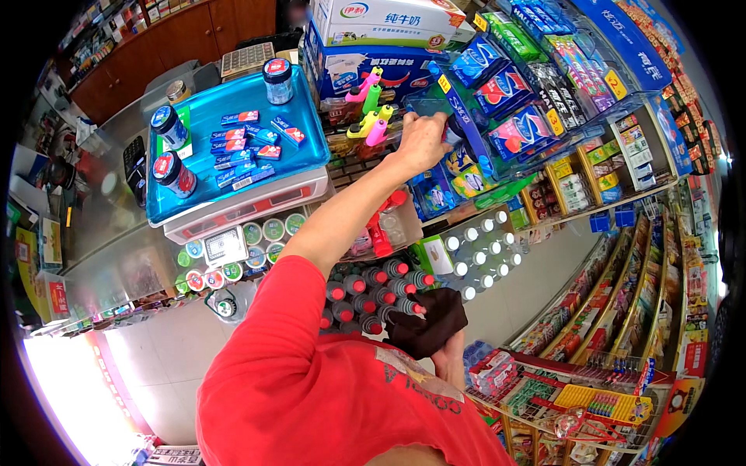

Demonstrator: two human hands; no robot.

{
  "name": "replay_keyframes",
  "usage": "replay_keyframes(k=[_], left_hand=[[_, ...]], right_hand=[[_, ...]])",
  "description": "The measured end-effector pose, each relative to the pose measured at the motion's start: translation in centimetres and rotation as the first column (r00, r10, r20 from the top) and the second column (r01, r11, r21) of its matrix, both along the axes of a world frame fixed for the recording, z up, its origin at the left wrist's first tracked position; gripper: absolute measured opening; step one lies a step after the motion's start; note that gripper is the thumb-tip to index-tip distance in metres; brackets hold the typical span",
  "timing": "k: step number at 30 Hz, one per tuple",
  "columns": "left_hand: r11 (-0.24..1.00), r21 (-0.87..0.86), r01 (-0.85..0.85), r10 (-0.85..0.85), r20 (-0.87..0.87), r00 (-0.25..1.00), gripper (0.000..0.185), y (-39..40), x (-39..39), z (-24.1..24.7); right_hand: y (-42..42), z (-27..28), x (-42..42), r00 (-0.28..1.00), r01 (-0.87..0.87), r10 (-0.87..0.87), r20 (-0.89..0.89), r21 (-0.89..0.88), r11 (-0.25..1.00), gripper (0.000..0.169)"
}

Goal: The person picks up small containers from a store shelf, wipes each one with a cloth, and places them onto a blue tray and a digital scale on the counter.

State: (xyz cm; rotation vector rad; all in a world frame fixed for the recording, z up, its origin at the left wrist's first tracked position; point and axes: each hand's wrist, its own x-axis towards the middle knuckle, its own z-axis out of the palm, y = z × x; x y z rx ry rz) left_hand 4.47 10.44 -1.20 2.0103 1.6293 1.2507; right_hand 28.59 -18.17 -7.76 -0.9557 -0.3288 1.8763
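Observation:
My left hand (424, 140) reaches into the blue plastic gum display (466, 125), its fingers curled around a dark-lidded jar (454, 131) that it partly hides. My right hand (450, 356), low near my red shirt, grips a dark cloth (434, 320). On the counter at left, a blue tray (201, 110) carries several small gum packs (236, 145) and three gum jars, one at the back (277, 80) and two along the left side (170, 127). Boxed gum packs (502, 90) fill the display to the right of my left hand. Highlighter-like bright bottles (376, 110) stand just left of it.
Milk cartons (387, 23) are stacked behind the display. Red-capped bottles (379, 291) and white-capped bottles (481, 256) stand below the counter. An open box (408, 224) lies under my left forearm. Snack shelves (618, 279) and a wire rack (559, 402) are at right.

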Motion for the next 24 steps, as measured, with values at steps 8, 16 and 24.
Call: replay_keyframes(k=[8,16,24], left_hand=[[0.978,0.174,-0.112,0.105,0.053,0.993,0.065,-2.9,-0.1,0.9],[0.912,0.405,0.062,-0.103,0.081,0.991,0.054,-20.9,-4.0,3.0],[0.802,0.249,-0.543,0.547,0.06,0.835,0.042,-29.3,-21.7,7.8]], right_hand=[[0.8,-1.0,0.0,0.987,-0.084,0.068,0.146,0.102,0.991,0.042],[1.3,-0.8,-2.5,0.974,-0.086,0.093,0.207,-0.042,0.995,0.036],[2.0,1.4,-6.1,0.974,-0.207,0.203,0.098,0.032,0.978,0.028]])
